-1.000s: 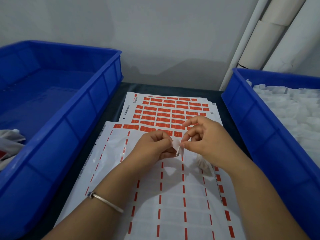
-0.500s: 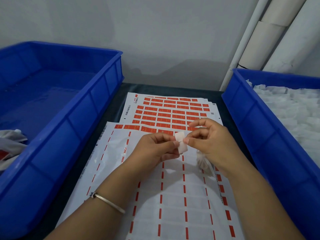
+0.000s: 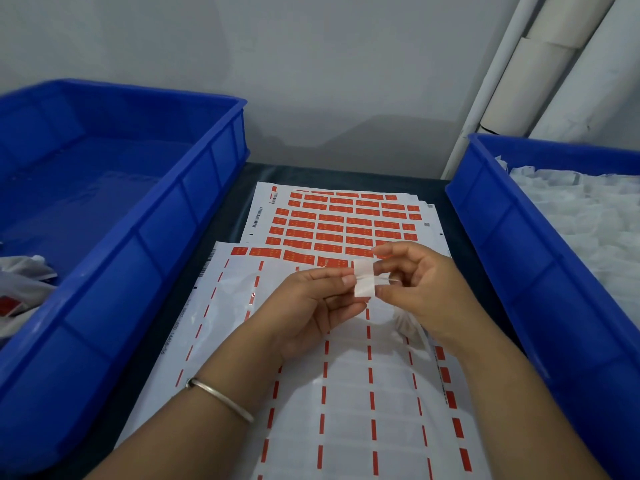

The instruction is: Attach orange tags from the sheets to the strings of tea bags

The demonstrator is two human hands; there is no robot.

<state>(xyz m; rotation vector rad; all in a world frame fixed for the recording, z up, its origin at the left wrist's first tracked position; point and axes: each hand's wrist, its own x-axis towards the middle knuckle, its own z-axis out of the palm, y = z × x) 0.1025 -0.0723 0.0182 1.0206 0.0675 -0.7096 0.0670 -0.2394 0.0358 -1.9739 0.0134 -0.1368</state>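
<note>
The tag, its pale back up, is pinched at its left edge by the left hand and at its right edge by the right hand, above the peeled sheet. The string appears laid across its middle; the tea bag hangs under the right palm. The fold is best made squarely over the string, edges matched, then pressed flat. The full sheet lies beyond, between two bins.

Blue bins flank sheet-covered lane.
</note>
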